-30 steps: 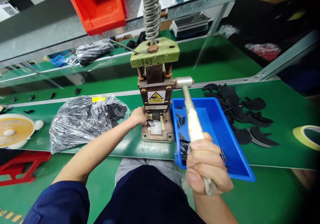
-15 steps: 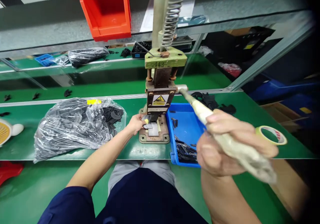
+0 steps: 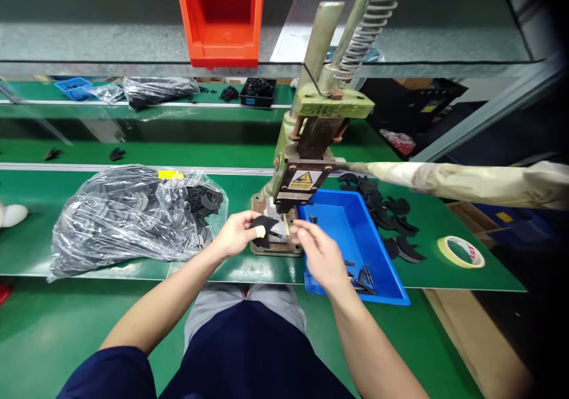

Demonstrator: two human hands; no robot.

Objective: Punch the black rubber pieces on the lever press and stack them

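Head camera: with the base of a hand press [image 3: 278, 248] as the clock's centre, the person's left hand [image 3: 233, 236] comes in from nine o'clock, pinching a curved black part [image 3: 267, 222] between thumb and fingers, a yellow patch at the thumb tip. The part is just over the left side of the base, in front of the press head and its warning label [image 3: 304, 179]. From four o'clock the right hand [image 3: 320, 255] reaches in, fingers loosely bent and their tips near the base; whether they grasp anything cannot be told. It is off the wrapped lever [image 3: 448, 178], which points out between two and three o'clock. A blue bin [image 3: 344, 224] stands at three o'clock, partly beneath the right hand, with small dark pieces [image 3: 365, 277] inside. Beyond it, between two and three, lie loose black curved parts [image 3: 376, 209], and farther out, just past three, a roll of tape [image 3: 444, 251]. At nine o'clock, past the left hand, a clear plastic bag [image 3: 120, 221] full of similar parts rests on the green workbench [image 3: 242, 185]. Between eleven and twelve, an orange-red bin [image 3: 224, 55] sits on a shelf [image 3: 111, 34].
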